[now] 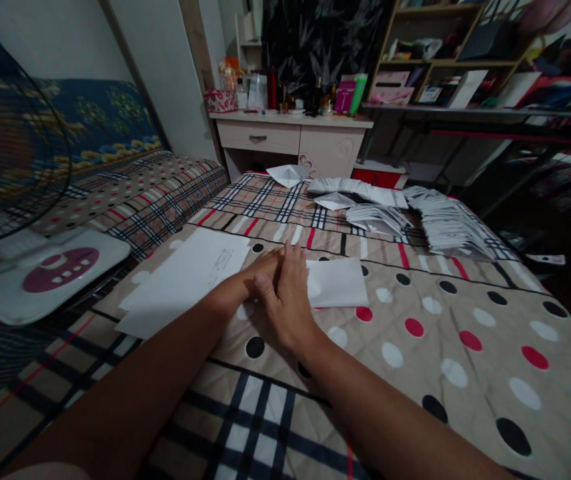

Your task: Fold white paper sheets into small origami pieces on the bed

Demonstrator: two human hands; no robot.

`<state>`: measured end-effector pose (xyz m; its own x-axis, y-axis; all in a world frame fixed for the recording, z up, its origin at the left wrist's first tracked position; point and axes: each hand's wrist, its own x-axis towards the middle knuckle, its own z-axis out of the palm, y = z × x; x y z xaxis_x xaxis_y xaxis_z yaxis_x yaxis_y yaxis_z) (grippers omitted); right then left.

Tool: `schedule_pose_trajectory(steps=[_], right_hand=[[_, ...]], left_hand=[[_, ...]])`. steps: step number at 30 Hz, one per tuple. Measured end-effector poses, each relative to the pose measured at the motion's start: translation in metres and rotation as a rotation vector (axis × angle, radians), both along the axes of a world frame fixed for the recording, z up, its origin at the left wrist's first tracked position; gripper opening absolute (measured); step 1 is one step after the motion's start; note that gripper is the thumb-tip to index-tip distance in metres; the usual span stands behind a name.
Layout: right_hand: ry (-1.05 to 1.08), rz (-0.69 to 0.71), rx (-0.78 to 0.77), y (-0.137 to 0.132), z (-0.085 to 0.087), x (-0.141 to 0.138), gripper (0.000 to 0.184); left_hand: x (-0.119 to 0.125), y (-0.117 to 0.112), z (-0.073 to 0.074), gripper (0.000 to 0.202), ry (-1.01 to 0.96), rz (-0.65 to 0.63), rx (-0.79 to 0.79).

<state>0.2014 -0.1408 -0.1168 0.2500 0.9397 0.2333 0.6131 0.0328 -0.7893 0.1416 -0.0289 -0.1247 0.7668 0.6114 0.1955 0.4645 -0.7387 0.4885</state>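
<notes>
Head view. Two hands: right hand [289, 293] laid across left hand [264, 267], fingers straight and together, unclenched, thumb raised; forearms converge from lower corners. Left fingers partly hidden; cannot tell whether they grip. One folded sheet [339, 283] on bed [405, 373], just right of hands, its left end hidden by them. One spread of loose sheets [185, 277], left, number unclear. Beyond: three folded-paper stacks [448, 223], two separate folded papers [288, 175]. One fan [65, 270], left. Small print on top loose sheet, unreadable.
</notes>
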Motion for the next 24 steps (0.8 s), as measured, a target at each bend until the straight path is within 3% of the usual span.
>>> schedule_pose_trajectory(steps=[4,9,12,15,19,21,24], right_hand=[[-0.148,0.022,-0.157,-0.013,-0.002,0.019,0.093],[-0.455,0.004,-0.312,-0.044,-0.005,0.079,0.084],[-0.700,-0.035,-0.272,-0.060,-0.011,0.116,0.068],[-0.828,-0.069,-0.211,-0.067,-0.017,0.130,0.060],[-0.876,-0.102,-0.165,-0.066,-0.020,0.125,0.059],[-0.877,-0.107,-0.160,-0.066,-0.022,0.124,0.059],[-0.889,-0.067,-0.135,-0.069,-0.027,0.128,0.060]], left_hand=[[-0.007,0.000,0.002,0.058,0.124,-0.164,0.054],[-0.012,-0.003,0.010,0.072,0.139,-0.183,0.034],[-0.012,-0.003,0.013,0.078,0.138,-0.177,0.024],[-0.011,-0.007,0.020,0.076,0.202,-0.158,0.039],[0.006,-0.041,0.040,0.048,0.297,-0.056,0.155],[0.026,-0.069,0.047,0.033,0.196,-0.073,0.167],[0.062,-0.106,0.042,0.048,-0.054,-0.171,0.046]])
